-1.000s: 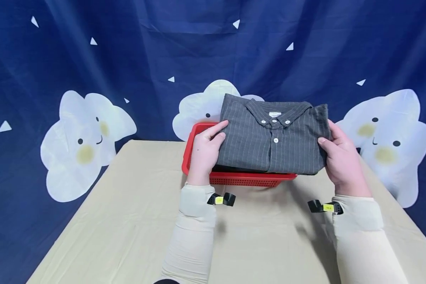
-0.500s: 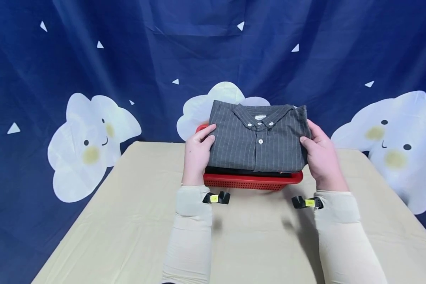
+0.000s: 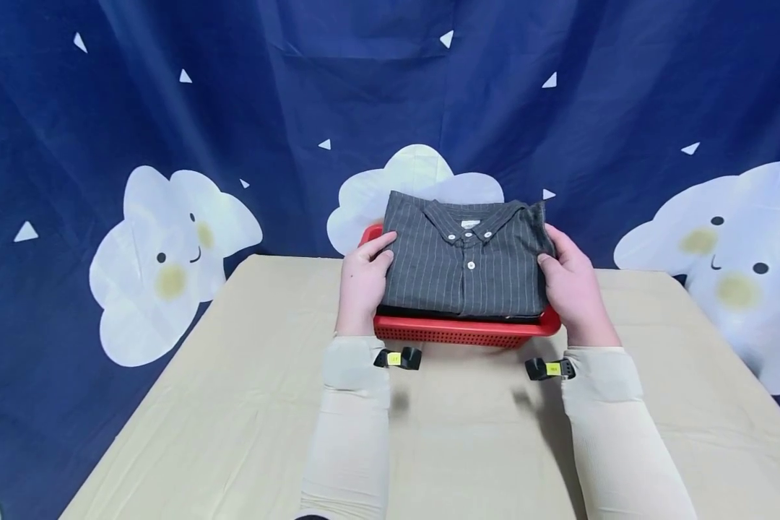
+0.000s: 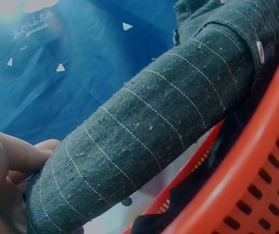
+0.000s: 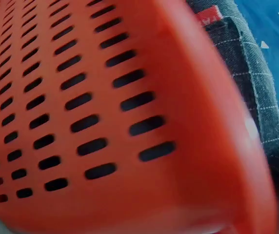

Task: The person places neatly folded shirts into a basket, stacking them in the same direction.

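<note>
A folded dark grey pinstriped shirt, collar toward the back and white buttons down its front, lies over the red plastic basket. My left hand pinches its left side between thumb and fingers. On the other side my right hand grips the right edge, thumb on top. In the left wrist view the shirt slants above the basket rim, dark cloth beneath it. Most of the right wrist view is the perforated basket wall, with a strip of shirt beyond the rim.
The basket stands on a table with a beige cover. Behind it hangs a dark blue curtain with white clouds and small triangles. Black cloth lies inside the basket.
Both hands have carried the shirt leftward and lowered it over the basket. The right hand has moved in most, and the shirt now lines up with the basket.
</note>
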Demonstrator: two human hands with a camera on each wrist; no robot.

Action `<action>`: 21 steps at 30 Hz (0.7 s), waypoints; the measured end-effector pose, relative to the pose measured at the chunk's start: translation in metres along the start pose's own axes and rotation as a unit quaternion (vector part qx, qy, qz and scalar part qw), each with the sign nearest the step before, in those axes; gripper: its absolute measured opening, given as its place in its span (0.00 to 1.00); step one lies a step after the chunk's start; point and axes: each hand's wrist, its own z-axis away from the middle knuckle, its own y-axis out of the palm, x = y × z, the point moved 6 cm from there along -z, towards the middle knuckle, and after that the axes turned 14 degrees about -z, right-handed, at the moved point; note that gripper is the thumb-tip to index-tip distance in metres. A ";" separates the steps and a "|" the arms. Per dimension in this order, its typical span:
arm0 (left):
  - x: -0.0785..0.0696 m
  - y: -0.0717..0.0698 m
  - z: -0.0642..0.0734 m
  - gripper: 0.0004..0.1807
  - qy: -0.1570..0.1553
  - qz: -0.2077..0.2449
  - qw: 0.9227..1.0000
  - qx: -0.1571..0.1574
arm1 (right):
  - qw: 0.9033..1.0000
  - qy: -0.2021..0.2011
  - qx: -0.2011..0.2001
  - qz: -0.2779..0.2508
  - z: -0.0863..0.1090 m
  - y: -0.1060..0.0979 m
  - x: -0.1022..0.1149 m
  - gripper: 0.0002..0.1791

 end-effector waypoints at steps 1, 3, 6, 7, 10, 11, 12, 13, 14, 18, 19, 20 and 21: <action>0.001 0.001 -0.001 0.19 0.000 -0.007 1.000 0.001 | 1.000 0.003 0.001 0.013 0.000 0.000 -0.001 0.29; 0.004 0.002 -0.002 0.19 -0.003 -0.023 1.000 0.003 | 0.999 0.008 0.006 0.036 -0.001 0.001 -0.004 0.29; 0.007 0.004 -0.003 0.19 -0.008 -0.041 0.999 0.006 | 0.998 0.005 0.011 0.058 -0.002 0.001 -0.008 0.29; 0.007 0.005 -0.003 0.19 -0.010 -0.045 0.999 0.006 | 0.998 0.002 0.011 0.065 -0.002 0.002 -0.008 0.29; 0.009 0.006 -0.004 0.19 -0.015 -0.058 0.998 0.004 | 0.996 -0.008 0.011 0.084 -0.003 0.002 -0.009 0.30; 0.010 0.006 -0.004 0.19 -0.017 -0.064 0.998 0.004 | 0.996 -0.008 0.011 0.091 -0.004 0.003 -0.010 0.29; 0.012 0.006 -0.004 0.19 -0.018 -0.068 0.998 0.004 | 0.995 -0.008 0.012 0.097 -0.004 0.003 -0.010 0.29; 0.013 0.007 -0.005 0.19 -0.019 -0.073 0.997 0.004 | 0.995 -0.008 0.013 0.104 -0.004 0.004 -0.011 0.29; 0.014 0.008 -0.005 0.19 -0.020 -0.079 0.997 0.004 | 0.994 -0.007 0.013 0.108 -0.005 0.004 -0.011 0.29; 0.019 0.009 -0.007 0.19 -0.026 -0.091 0.995 0.007 | 0.993 -0.004 0.016 0.119 -0.006 0.004 -0.014 0.30; 0.019 0.010 -0.007 0.19 -0.027 -0.093 0.995 0.008 | 0.992 -0.005 0.016 0.122 -0.006 0.004 -0.014 0.30; 0.020 0.010 -0.007 0.19 -0.027 -0.095 0.995 0.009 | 0.992 -0.005 0.017 0.124 -0.006 0.005 -0.015 0.30; 0.021 0.011 -0.008 0.19 -0.028 -0.096 0.995 0.010 | 0.992 -0.004 0.017 0.127 -0.006 0.005 -0.015 0.31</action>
